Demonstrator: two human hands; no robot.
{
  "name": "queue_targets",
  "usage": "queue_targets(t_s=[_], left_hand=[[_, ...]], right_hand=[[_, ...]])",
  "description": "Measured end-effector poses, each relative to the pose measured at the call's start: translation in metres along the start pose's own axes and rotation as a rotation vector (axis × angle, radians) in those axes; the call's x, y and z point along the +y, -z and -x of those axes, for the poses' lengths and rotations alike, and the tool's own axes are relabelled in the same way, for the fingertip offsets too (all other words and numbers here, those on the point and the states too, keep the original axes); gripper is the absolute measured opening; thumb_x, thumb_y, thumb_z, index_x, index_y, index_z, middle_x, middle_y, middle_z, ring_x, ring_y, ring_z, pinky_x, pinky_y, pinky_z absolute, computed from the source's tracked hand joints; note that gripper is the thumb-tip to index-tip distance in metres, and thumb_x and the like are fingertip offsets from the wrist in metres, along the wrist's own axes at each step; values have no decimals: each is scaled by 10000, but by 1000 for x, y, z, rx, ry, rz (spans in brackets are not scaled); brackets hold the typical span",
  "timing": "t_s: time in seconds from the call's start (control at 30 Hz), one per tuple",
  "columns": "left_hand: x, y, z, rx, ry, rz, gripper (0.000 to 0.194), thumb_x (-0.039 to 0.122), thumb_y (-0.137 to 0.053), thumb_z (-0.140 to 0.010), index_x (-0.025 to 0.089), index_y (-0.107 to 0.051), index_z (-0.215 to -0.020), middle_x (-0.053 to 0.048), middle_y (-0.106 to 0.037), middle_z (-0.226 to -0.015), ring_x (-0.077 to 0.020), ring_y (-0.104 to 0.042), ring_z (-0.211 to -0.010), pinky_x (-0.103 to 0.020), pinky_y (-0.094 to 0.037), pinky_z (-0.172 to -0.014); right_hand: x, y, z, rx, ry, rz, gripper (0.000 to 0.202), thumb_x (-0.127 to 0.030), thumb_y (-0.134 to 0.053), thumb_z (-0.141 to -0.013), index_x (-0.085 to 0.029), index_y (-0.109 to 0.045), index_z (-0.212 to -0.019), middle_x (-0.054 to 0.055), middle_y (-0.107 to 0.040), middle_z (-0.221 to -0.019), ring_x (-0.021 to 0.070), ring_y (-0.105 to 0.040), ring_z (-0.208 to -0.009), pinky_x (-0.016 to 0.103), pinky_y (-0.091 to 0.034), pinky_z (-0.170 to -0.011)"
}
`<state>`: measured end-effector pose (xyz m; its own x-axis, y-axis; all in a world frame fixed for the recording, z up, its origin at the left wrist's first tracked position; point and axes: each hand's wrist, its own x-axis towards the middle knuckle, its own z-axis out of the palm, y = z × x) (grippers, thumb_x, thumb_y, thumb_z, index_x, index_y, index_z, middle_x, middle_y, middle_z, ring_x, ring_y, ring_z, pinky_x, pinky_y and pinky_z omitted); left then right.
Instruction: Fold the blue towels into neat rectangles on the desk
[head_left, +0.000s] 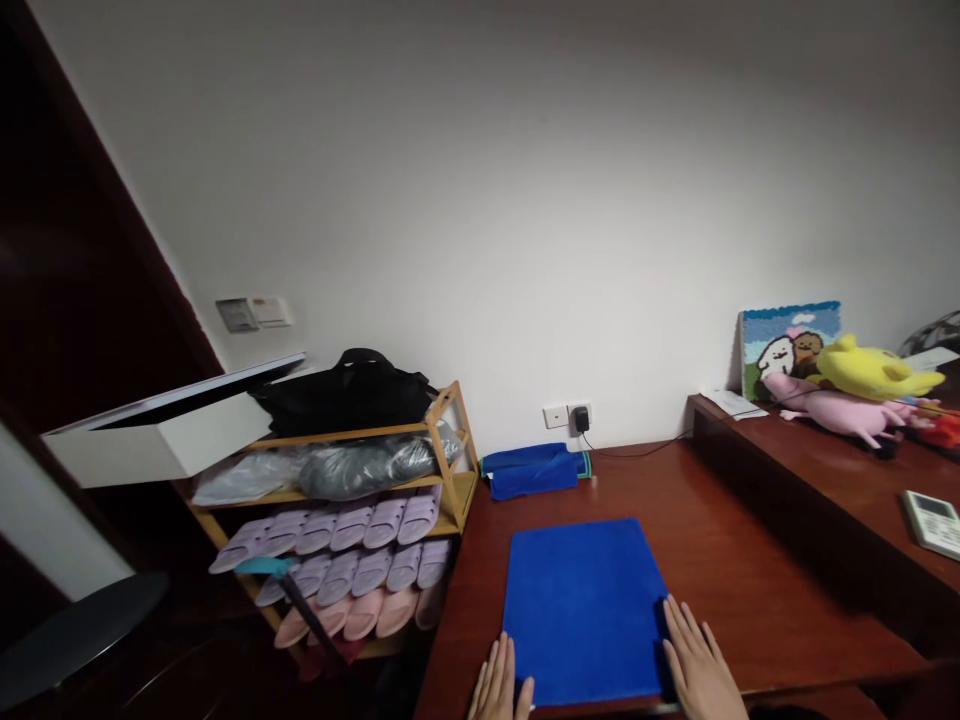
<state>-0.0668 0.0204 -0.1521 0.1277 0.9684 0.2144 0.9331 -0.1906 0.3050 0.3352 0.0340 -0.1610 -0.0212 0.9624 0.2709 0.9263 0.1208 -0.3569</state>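
Observation:
A blue cloth (585, 610) lies flat and spread out on the reddish-brown wooden table (720, 560). At its lower left corner rests my left hand (499, 685), fingers stretched out and nothing held. My right hand (699, 660) lies open against the cloth's right edge near the lower corner, fingers extended. Behind the spread cloth, by the wall, sits a folded pile of blue cloths (534, 471) with a green-edged piece showing at its right end.
Left of the table stands a wooden rack (457, 450) with slippers (386, 520), a black bag (349, 390) and a white box (187, 435). To the right, a raised ledge (825, 480) holds plush toys (870, 370). A black plug (581, 418) is in the wall.

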Motion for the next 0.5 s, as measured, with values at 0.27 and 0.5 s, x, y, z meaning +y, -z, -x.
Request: queue_targets(t_s=[0.27, 0.5], left_hand=[[151, -23, -39, -42, -402, 124, 704, 483, -453, -1048, 333, -139, -1660, -1, -262, -1693, -307, -370, -1543, -526, -415, -1258], [218, -67, -54, -110, -351, 148, 639, 504, -361, -1059, 249, -316, -1643, -41, -328, -1678, -291, -356, -1553, -486, -366, -1290]], right_hand=[[6, -10, 14, 19, 55, 8, 591, -492, -332, -1027, -271, -554, -1527, 20, -459, -1612, 308, -439, -1502, 541, -411, -1224], [12, -12, 11, 13, 98, 42, 573, -450, -328, -1027, -270, -574, -1512, 23, -472, -1603, 302, -472, -1482, 523, -443, -1200]])
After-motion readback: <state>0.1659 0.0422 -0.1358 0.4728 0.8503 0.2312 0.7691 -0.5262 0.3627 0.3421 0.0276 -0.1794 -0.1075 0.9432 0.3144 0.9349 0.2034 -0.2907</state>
